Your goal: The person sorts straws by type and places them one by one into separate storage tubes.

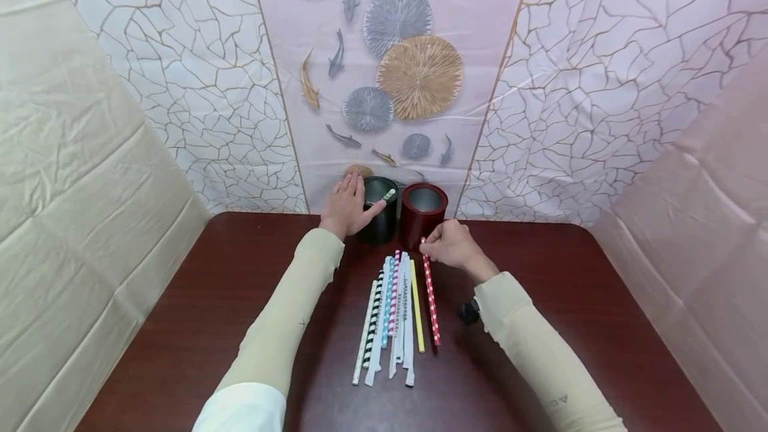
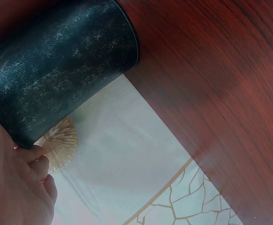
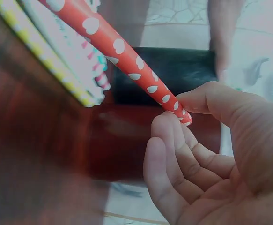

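Observation:
My left hand (image 1: pixel 348 207) holds the black cup (image 1: pixel 381 227) by its upper left side, thumb over the near rim. Inside that cup stands a green-and-white straw (image 1: pixel 390 194), leaning right. In the left wrist view, the fingers (image 2: pixel 40 166) bend at the cup's rim. My right hand (image 1: pixel 451 244) pinches the top end of a red paper straw with white hearts (image 3: pixel 138 70) between thumb and fingertips. This straw slants down toward me, just right of a row of straws (image 1: pixel 393 312). Right behind the pinching fingers stands a dark red cup (image 1: pixel 414 224).
The row has a yellow straw (image 1: pixel 417 309), black-striped, blue and pink-striped straws, and several in white paper wrappers. Both cups stand side by side at the back edge of the brown table (image 1: pixel 240 312), against a patterned cloth (image 1: pixel 396 85). A small black object (image 1: pixel 469 312) shows beneath the right sleeve.

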